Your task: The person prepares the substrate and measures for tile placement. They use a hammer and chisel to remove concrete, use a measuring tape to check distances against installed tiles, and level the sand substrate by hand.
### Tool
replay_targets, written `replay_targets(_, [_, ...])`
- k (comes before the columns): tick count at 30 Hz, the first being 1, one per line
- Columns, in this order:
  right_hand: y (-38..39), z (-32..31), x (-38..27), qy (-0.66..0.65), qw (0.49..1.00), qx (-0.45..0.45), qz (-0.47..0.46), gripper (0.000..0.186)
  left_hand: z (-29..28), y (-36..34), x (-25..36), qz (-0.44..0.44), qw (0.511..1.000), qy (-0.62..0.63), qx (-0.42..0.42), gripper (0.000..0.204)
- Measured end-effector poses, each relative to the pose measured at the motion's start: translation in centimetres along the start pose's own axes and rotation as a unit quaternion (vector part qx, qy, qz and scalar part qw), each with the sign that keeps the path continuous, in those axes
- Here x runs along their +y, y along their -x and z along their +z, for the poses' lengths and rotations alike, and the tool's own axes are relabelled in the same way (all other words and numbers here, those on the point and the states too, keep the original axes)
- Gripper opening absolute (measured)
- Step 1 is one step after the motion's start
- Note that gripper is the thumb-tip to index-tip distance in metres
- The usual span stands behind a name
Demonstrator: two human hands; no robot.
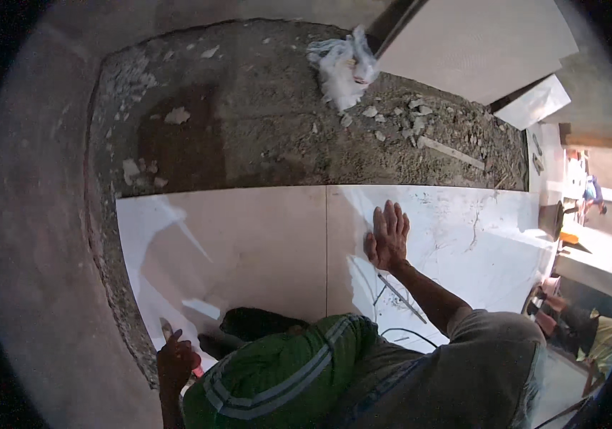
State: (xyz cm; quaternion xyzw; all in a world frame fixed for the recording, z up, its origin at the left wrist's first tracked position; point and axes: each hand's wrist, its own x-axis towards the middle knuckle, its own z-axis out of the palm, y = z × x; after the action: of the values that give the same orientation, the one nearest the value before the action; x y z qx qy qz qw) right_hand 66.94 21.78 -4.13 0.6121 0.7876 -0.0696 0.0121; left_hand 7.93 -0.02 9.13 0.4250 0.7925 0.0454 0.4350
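My right hand [389, 239] lies flat with fingers stretched out on a large white floor tile [449, 222], just right of the joint between two tiles. Beyond its fingertips runs the tiles' far edge. At the lower left, my left hand [176, 360] is closed around a small tool with a red part [197, 366]; its kind is mostly hidden by the fingers. It is held over or beside the left end of the other large tile [249, 236], which is partly in shadow. A thin grey strip [402, 297] lies by my right wrist.
Beyond the tiles is rough grey bedding [270, 136] with rubble, a crumpled clear plastic bag [345, 68] and a pale narrow strip [452, 152]. Large boards or tiles [477, 43] stand at the back right. A black cable [409, 331] lies nearby. Two other people [602, 339] are at the right.
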Motion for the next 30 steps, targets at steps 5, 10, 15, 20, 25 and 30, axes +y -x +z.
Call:
replay_targets(5, [0.2,0.3,0.9,-0.034,0.999,0.003,0.030,0.070,-5.5,-3.4,11.4,0.022,0.997,0.050,-0.057,0.056])
replay_targets(10, [-1.2,-0.4,0.8,-0.057,0.994,0.078,0.048,0.062,-10.7,-9.2,20.0,0.129,0.984,0.042,-0.119,0.058])
replay_targets(15, [-12.9,-0.3,1.9,-0.116,0.949,0.250,0.155,0.058,-9.9,-13.4,30.4,0.139,0.977,-0.044,-0.158,0.045])
replay_targets(20, [-30.4,-7.7,-1.1,-0.133,0.973,0.121,0.144,0.103,-9.1,-17.7,35.3,0.218,0.926,-0.170,-0.257,0.039])
replay_targets(25, [-37.7,-7.7,-2.6,-0.108,0.987,-0.002,0.118,0.078,-11.5,-19.8,38.1,0.371,0.861,-0.302,-0.175,0.038])
replay_targets(30, [-37.5,-3.4,-0.7,-0.087,0.991,-0.007,0.102,0.064,-11.3,-24.9,32.8,0.312,0.899,-0.262,-0.162,0.039])
